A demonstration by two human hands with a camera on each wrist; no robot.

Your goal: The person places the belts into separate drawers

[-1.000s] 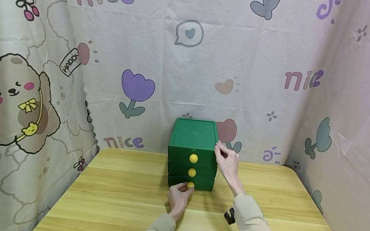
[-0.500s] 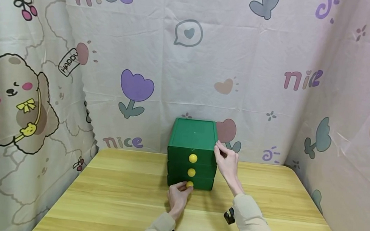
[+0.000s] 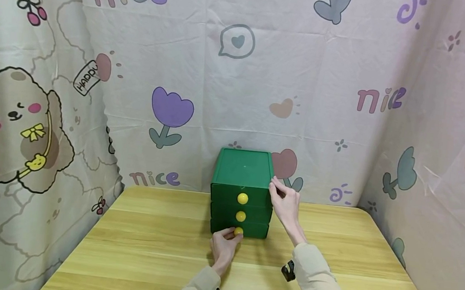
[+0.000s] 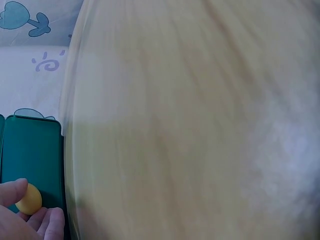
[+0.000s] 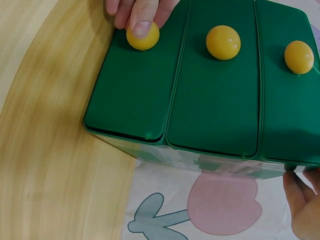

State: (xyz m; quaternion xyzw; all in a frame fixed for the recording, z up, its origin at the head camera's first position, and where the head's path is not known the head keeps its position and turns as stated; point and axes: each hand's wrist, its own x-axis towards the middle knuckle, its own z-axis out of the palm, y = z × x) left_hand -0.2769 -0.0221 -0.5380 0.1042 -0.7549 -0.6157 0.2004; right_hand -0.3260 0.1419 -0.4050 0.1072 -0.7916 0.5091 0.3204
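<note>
A green cabinet [image 3: 243, 168] with three stacked drawers stands on the table, each drawer front bearing a round yellow knob. At its foot, my left hand [image 3: 224, 249] pinches the bottom knob [image 4: 30, 201] between thumb and fingers. The bottom drawer [image 5: 131, 90] looks in line with the middle drawer [image 5: 212, 100] and the top drawer [image 5: 287, 110]. My right hand [image 3: 286, 204] rests its fairly straight fingertips against the cabinet's upper right side, near the front corner. In the right wrist view those fingers [image 5: 295, 192] touch the side beside the top drawer.
Wooden table [image 3: 148, 245] surrounds the cabinet at the front and on both sides. Right behind it hangs a printed cloth [image 3: 238, 93], with more cloth [image 3: 22, 140] along the left and right. Clear tape [image 5: 190, 156] runs along the cabinet's side.
During the first half second the bottom drawer and its knob slid slightly inward, with my left hand following. Since then both hands have kept still; my right hand stayed at the side throughout.
</note>
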